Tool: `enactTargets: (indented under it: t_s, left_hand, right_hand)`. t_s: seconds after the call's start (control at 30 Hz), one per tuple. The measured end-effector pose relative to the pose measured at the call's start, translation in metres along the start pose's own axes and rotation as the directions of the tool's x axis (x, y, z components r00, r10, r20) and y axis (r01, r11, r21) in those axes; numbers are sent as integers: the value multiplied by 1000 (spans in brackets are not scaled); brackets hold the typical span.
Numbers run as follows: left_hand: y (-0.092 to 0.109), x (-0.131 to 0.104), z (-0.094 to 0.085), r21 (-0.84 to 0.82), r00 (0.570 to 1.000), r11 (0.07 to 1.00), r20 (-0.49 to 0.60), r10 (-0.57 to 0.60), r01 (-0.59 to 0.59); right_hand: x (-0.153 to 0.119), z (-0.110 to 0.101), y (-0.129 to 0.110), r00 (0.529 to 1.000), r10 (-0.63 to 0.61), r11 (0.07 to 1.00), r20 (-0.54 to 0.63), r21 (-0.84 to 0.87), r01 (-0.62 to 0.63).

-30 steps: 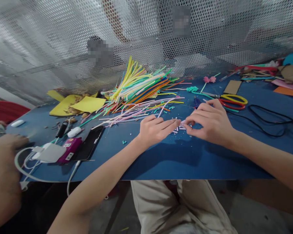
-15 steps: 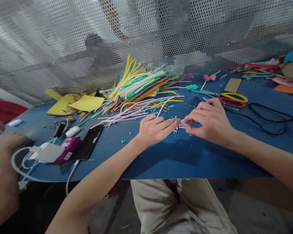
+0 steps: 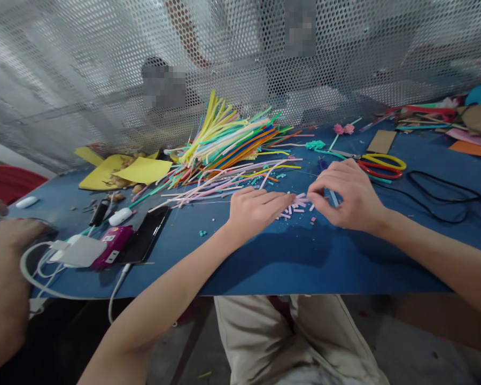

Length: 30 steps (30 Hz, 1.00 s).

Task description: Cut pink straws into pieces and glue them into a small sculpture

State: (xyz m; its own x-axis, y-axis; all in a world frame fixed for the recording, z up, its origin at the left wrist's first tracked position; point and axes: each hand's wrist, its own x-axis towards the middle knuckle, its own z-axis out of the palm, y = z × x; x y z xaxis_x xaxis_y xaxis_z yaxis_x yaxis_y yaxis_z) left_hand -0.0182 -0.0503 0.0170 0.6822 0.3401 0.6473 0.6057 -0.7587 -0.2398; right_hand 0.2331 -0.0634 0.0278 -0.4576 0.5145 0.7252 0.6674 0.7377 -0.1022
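My left hand (image 3: pixel 256 208) hovers over the blue table with its fingers pressed together. A thin pale thread (image 3: pixel 210 201) runs leftward out of it. Beside its fingertips, short cut lilac tube pieces (image 3: pixel 285 215) lie scattered on the table. Just to the right, my right hand (image 3: pixel 347 195) pinches thumb against index finger. Whatever sits in that pinch is too small to make out. A small gap separates the two hands. Long lilac strips (image 3: pixel 224 187) lie behind my left hand.
Behind is a large bundle of coloured strips (image 3: pixel 232 136) against a perforated metal screen (image 3: pixel 240 64). Scissors (image 3: pixel 380 166) and a black cable (image 3: pixel 444 198) lie right. A phone (image 3: pixel 146 235), purple adapter (image 3: pixel 112 246) and white charger (image 3: pixel 82 251) lie left, near another person's arm (image 3: pixel 8 267).
My right hand has drawn slightly away from my left fingertips, opening a gap between them. More of the cut lilac pieces now shows. My left hand stays nearly in place.
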Motion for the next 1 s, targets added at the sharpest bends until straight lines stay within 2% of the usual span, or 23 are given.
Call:
enactTargets:
  t_s: [0.1,0.2,0.3,0.4,0.53,0.7,0.8,1.0]
  left_hand:
    - [-4,2,0,-57,997,996,-26,-71,69]
    - [-10,3,0,-109,992,988,-36,-118,113]
    - [-14,4,1,-136,988,978,-7,-157,155]
    - [-15,3,3,-127,983,974,12,-185,185]
    - [-15,1,7,-118,983,977,-18,-181,178]
    - [-17,-2,13,-121,990,988,-97,-105,93]
    - [-19,-3,14,-129,992,989,-89,-84,73]
    - [-19,-4,12,-135,992,985,-43,-116,109]
  right_hand:
    - [0,-3,10,999,38,999,6,25,-38]
    - [0,-2,17,994,54,997,93,57,-59]
    - [-3,3,21,986,55,995,159,77,-68]
    - [-5,7,22,984,44,995,172,83,-59]
    - [-6,8,21,975,45,995,217,75,-63]
    - [-7,9,19,970,8,996,241,82,-28]
    - [-7,10,19,974,-9,996,227,94,-12]
    - [-7,10,19,973,-25,992,231,126,-5]
